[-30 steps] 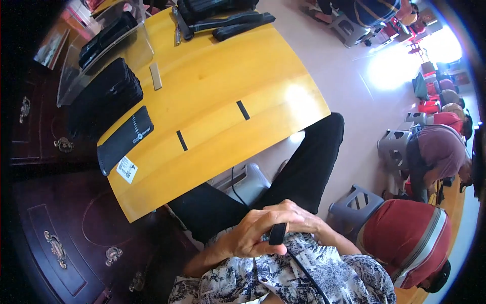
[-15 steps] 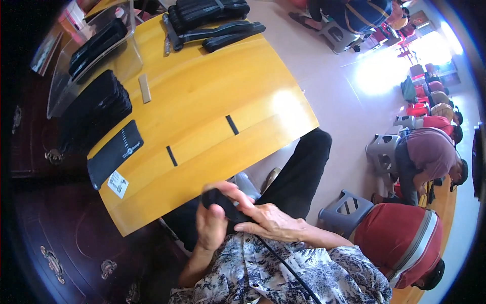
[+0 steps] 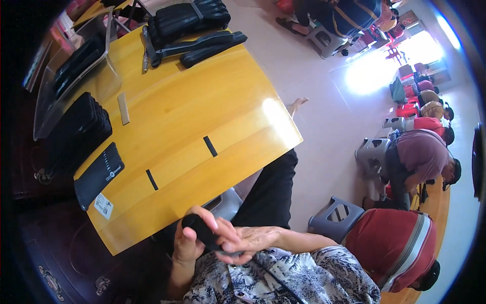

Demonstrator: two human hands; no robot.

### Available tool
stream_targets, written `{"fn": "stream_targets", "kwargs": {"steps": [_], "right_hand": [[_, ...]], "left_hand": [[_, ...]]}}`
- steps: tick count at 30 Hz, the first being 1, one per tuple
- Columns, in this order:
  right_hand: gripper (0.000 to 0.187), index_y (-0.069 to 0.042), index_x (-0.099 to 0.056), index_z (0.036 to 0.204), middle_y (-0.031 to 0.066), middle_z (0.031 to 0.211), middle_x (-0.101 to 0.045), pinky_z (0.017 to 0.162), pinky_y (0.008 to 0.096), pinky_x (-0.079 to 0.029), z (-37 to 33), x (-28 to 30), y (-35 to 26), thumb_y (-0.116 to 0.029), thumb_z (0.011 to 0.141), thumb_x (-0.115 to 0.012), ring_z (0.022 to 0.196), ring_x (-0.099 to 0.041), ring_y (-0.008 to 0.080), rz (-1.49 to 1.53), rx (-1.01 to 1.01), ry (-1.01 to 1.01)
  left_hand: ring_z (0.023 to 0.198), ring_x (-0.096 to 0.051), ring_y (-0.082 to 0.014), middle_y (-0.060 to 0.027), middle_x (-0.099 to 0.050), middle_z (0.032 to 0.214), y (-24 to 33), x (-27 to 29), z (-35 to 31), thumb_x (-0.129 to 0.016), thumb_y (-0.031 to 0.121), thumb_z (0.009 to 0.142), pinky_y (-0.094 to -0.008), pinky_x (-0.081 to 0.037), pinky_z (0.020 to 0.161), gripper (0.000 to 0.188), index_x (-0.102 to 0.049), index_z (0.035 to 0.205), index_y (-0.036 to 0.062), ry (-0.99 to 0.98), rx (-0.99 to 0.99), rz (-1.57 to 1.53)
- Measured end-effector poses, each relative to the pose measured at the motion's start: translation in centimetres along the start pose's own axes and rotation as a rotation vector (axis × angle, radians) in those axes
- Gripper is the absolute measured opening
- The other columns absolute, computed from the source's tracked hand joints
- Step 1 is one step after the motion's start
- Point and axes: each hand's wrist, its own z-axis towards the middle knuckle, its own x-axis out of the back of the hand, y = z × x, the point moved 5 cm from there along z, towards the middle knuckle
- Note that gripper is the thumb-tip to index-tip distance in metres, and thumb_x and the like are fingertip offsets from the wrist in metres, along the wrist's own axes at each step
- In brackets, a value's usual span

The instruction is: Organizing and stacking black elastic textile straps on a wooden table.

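Note:
A soft black fabric piece (image 3: pixel 202 230), bunched or folded, is between my two hands in front of my lap, just off the table's near edge. My left hand (image 3: pixel 185 248) grips it from the left with the thumb upright against it. My right hand (image 3: pixel 248 239) closes on its lower right end, fingers curled and slightly blurred. Its exact kind is hidden by the fingers. On the yellow table (image 3: pixel 192 96) nearest my hands lie two short black strips (image 3: pixel 152 180) and a flat black printed piece (image 3: pixel 96 177) with a white label (image 3: pixel 104 206).
A stack of black pieces (image 3: pixel 83 126) and a clear plastic bin (image 3: pixel 104 76) stand at the left. Far back are a tied black bundle (image 3: pixel 190 23) and long black pieces (image 3: pixel 215 48). A tan strip (image 3: pixel 123 108) lies mid-table. People on grey stools (image 3: pixel 336 220) sit to the right.
Both hands have shifted with the black fabric piece, and the right fingers have curled in around its lower end. The whole view has moved, so the table appears lower and further left.

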Motion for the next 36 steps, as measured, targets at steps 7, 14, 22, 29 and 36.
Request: {"fn": "stream_targets", "kwargs": {"steps": [7,14,22,29,36], "right_hand": [[0.064,0.0,-0.055,0.089,-0.0024,0.056,-0.042,0.036,0.0188,-0.017,1.0,-1.1,0.0,-0.064,0.092,-0.045,0.04,-0.031,0.0024,0.193,-0.142,-0.351],[0.041,-0.002,-0.06,0.098,0.0165,0.072,-0.062,0.058,0.0409,-0.048,-0.2,1.5,-8.0,-0.041,0.087,-0.063,0.069,-0.065,0.0329,-1.474,0.301,0.701],[0.05,-0.001,-0.063,0.092,-0.0029,0.059,-0.046,0.045,0.0227,-0.031,1.6,2.4,-1.3,-0.049,0.096,-0.051,0.051,-0.039,0.0064,-0.329,-0.01,0.104],[0.04,0.0,-0.064,0.099,0.0036,0.064,-0.055,0.055,0.0289,-0.042,2.1,4.2,-3.3,-0.039,0.092,-0.061,0.058,-0.054,0.013,-0.678,-0.002,0.548],[0.045,-0.001,-0.055,0.119,0.007,0.066,-0.058,0.058,0.0282,-0.045,1.5,4.0,-4.5,-0.036,0.092,-0.062,0.061,-0.057,0.0133,-1.289,0.355,0.617]], "left_hand": [[0.069,-0.065,-0.0307,-0.0239,-0.067,0.082,-0.4,0.3,-1.9,-0.038,0.062,0.092,-0.0466,-0.048,0.076,0.055,-0.036,0.102,0.0088,-0.018,-0.056,-0.05],[0.105,-0.063,-0.0279,-0.0268,-0.065,0.109,2.6,3.0,-2.7,-0.063,0.035,0.091,-0.0339,-0.045,0.094,0.041,-0.05,0.108,0.0002,0.346,-0.262,0.486],[0.081,-0.061,-0.0143,-0.0176,-0.069,0.097,0.0,3.4,-2.3,-0.057,0.052,0.09,-0.0247,-0.046,0.074,0.052,-0.053,0.104,0.0021,0.119,-0.097,0.002],[0.1,-0.062,-0.0223,-0.0215,-0.064,0.107,0.6,3.8,-1.7,-0.046,0.04,0.099,-0.0292,-0.048,0.086,0.047,-0.042,0.123,0.0002,0.417,-0.11,0.056],[0.109,-0.06,-0.0317,-0.0262,-0.058,0.117,1.4,5.1,-1.7,-0.046,0.032,0.1,-0.0416,-0.045,0.099,0.051,-0.031,0.136,-0.0018,0.331,-0.126,-0.022]]}}
